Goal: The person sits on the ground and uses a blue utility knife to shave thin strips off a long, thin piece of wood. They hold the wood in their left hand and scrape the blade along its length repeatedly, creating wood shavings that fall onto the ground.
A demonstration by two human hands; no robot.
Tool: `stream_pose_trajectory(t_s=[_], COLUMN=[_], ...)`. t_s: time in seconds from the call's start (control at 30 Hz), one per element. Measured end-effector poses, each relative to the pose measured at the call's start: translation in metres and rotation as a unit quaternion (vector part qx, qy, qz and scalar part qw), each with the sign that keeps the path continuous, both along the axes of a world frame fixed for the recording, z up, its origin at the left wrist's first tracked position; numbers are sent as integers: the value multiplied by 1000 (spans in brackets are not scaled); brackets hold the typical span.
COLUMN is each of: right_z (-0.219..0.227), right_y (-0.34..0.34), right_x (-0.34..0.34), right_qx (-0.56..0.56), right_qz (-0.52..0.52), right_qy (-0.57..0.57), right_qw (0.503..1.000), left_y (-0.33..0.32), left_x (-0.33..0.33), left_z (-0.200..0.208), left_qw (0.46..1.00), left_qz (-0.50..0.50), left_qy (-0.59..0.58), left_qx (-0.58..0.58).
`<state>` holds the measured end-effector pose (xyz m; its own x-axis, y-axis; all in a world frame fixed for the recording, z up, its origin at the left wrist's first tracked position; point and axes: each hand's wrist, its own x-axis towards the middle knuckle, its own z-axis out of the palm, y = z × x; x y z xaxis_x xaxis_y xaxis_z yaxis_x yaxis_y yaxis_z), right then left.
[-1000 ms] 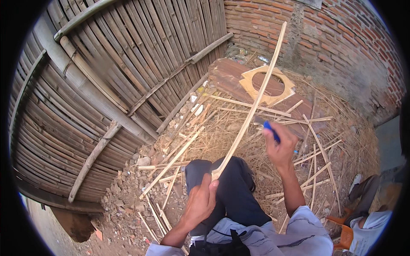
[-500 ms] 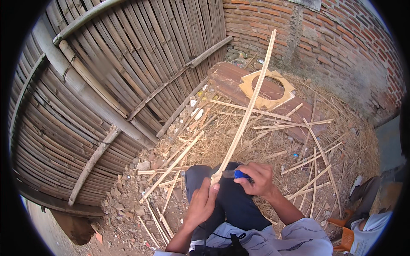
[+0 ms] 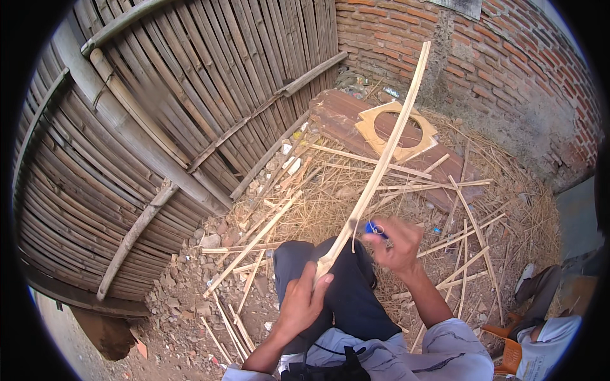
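A long, pale bamboo strip [image 3: 382, 162] slants up and away over my knees, its thicker knotted end near me. My left hand [image 3: 302, 305] is closed round that near end, the thumb on top. Blurred by motion, my right hand [image 3: 399, 244] is closed on a knife with a blue handle [image 3: 375, 229], just right of the strip. The knife's blade is too smeared to make out, close to the strip's edge. A thin shaving [image 3: 354, 242] hangs from the strip beside the knife.
Several split bamboo strips [image 3: 254, 242] lie about on shavings and rubble. Farther off, a brown board [image 3: 337, 114] carries a yellowish panel with a round hole [image 3: 366, 129]. A bamboo wall [image 3: 210, 82] and a brick wall [image 3: 508, 70] stand behind. Another person [image 3: 540, 343] sits at the right.
My right hand and the knife have moved up and away along the strip, from near the knot. The strip's far end has swung right. My left hand keeps its hold.
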<state>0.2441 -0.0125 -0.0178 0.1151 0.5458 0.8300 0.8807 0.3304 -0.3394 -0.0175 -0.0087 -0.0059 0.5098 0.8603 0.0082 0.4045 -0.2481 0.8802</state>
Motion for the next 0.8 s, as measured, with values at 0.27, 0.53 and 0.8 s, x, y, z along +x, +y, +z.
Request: stream_pose_trajectory(t_s=[0.27,0.53,0.8], right_z=[24,-22,-35], right_y=[13,-10,-17], right_x=[163,50,-12], right_qx=[80,-134,-118], right_qz=[-258,-32,150], right_qy=[186,159,121], right_qw=[945,978,974], left_y=[-1,7,6], left_x=[-56,-26,-10], left_z=[-36,-26,-20], left_qw=[996,998,993], left_qz=[-9,35,11], left_qy=[87,-32,-89], left_qx=[-28,-35,-73])
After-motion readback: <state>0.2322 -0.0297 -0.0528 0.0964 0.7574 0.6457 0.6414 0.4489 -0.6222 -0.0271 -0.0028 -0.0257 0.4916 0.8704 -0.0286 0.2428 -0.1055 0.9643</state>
